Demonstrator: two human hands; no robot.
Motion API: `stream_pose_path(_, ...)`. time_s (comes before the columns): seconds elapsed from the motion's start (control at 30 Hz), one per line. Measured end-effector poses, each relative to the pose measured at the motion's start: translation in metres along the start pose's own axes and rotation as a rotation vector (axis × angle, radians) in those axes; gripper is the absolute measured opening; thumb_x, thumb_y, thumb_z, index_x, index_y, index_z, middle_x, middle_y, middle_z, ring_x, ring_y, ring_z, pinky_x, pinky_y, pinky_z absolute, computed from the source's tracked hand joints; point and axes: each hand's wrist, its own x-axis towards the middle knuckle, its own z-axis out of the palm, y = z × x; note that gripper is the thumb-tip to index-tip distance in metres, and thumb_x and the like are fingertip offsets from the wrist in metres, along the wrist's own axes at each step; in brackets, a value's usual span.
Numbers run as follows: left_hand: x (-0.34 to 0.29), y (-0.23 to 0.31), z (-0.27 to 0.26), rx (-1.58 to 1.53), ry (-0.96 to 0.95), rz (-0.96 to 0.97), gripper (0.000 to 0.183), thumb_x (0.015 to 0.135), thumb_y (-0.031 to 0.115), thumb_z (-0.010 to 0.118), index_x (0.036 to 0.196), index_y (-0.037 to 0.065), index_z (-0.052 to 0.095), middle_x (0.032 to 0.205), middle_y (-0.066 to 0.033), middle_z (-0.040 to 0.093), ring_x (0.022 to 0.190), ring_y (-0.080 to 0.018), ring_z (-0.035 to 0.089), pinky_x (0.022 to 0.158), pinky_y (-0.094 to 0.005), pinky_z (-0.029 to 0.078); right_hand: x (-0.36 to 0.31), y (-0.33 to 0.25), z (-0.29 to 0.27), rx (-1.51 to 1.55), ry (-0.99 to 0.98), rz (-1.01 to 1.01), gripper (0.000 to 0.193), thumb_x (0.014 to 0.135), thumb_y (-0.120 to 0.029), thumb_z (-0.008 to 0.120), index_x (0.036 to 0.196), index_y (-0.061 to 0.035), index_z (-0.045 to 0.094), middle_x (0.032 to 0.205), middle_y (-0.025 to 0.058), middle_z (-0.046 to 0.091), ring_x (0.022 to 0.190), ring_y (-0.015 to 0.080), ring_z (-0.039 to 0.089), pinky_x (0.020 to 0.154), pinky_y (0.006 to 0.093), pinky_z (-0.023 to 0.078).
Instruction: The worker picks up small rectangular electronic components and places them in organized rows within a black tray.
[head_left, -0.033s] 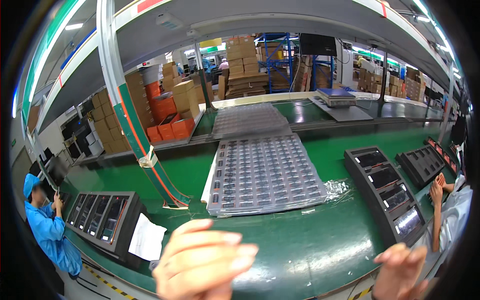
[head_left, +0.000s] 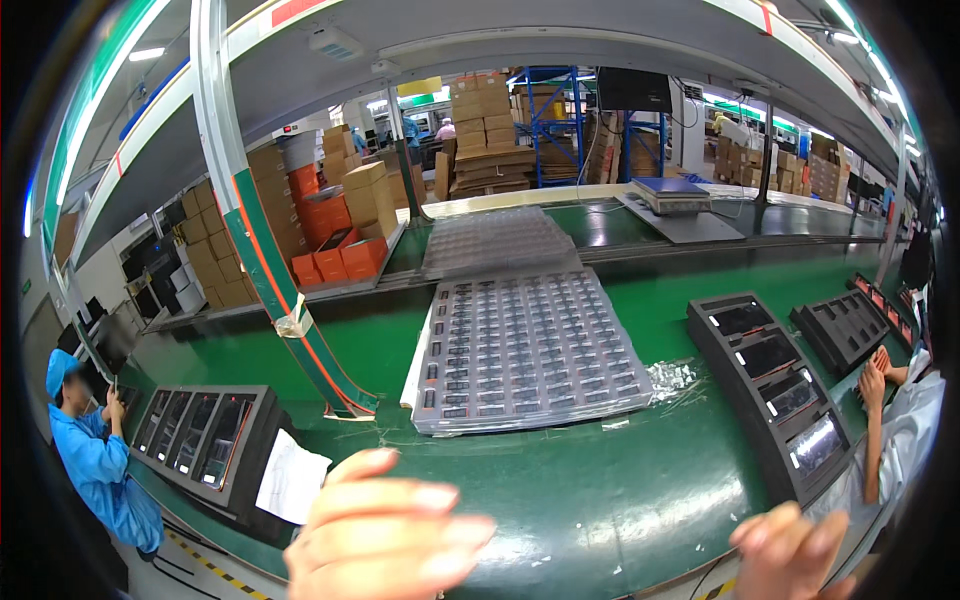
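My left hand [head_left: 385,535] is at the lower middle, above the near edge of the green bench [head_left: 560,500]. Its fingers stretch to the right, slightly blurred, with nothing visible in them. At the lower right is my right hand [head_left: 788,555], fingers loosely bent and apart, also holding nothing I can see. Beyond both hands sits a stack of clear plastic trays [head_left: 535,350] with rows of small dark parts in its pockets. A black foam tray [head_left: 765,385] with dark flat screen-like panels lies nearest my right hand. Neither hand touches the trays.
Another black foam tray [head_left: 200,435] with panels and a white sheet [head_left: 292,478] lie at the left. A green-and-orange post [head_left: 285,285] rises from the bench. Co-workers are at the left [head_left: 95,450] and right [head_left: 880,420]. Farther back are more clear trays [head_left: 495,240] and a scale [head_left: 670,195].
My left hand has shifted slightly left and down. My right hand has moved a little left and down. The trays stay in place.
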Motion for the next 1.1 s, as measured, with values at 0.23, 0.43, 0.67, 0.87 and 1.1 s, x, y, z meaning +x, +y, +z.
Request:
stream_pose_path(0.23,-0.032,0.013,-0.016,-0.94,0.127,-0.205,0.046,0.101,0.042,0.05,0.138,0.016,0.057,0.134,-0.0071,0.063,0.125,-0.032,0.054,0.12,-0.0603,0.012,-0.016,0.039,0.011,0.563,-0.433,-0.007,0.066,0.103,-0.055,0.041,0.124,0.0028,0.062,0.101,0.0328,0.069,0.097,0.0451,0.069,0.105,0.0509,0.043)
stream_pose_path(0.43,-0.032,-0.004,-0.015,-0.998,0.176,-0.131,0.06,0.101,0.045,0.045,0.154,0.017,0.038,0.156,-0.007,0.042,0.142,-0.0353,0.04,0.121,-0.0599,-0.003,0.004,0.027,0.066,0.514,-0.071,0.209,0.064,0.105,-0.053,0.034,0.13,0.0005,0.06,0.095,0.0326,0.07,0.092,0.0436,0.07,0.096,0.0514,0.05)
stream_pose_path(0.67,-0.032,-0.039,-0.004,-1.14,-0.116,-0.228,0.058,0.103,0.044,0.045,0.146,0.004,0.045,0.12,-0.0257,0.061,0.129,-0.0521,0.047,0.117,-0.0675,0.009,0.026,0.05,0.054,0.415,-0.088,0.331,0.059,0.106,-0.049,0.033,0.133,-0.0036,0.059,0.101,0.0281,0.071,0.097,0.0398,0.069,0.096,0.0502,0.049)
stream_pose_path(0.87,-0.021,-0.052,0.043,-1.551,-0.063,-0.35,0.071,0.1,0.05,0.05,0.136,-0.011,0.051,0.124,-0.0445,0.054,0.124,-0.0646,0.045,0.114,-0.067,0.022,0.013,0.105,0.026,0.565,-0.247,0.131,0.048,0.102,-0.03,0.054,0.142,-0.0033,0.049,0.132,0.0241,0.057,0.124,0.0409,0.054,0.102,0.057,0.042)
stream_pose_path(1.1,-0.003,-0.023,0.095,-1.67,0.409,-0.407,0.057,0.104,0.043,0.045,0.139,-0.001,0.053,0.127,-0.0356,0.058,0.13,-0.0549,0.046,0.113,-0.0583,0.034,0.003,0.117,0.047,0.594,-0.011,0.062,0.047,0.103,-0.031,0.052,0.142,-0.0043,0.049,0.132,0.0234,0.057,0.125,0.0405,0.053,0.102,0.0565,0.042)
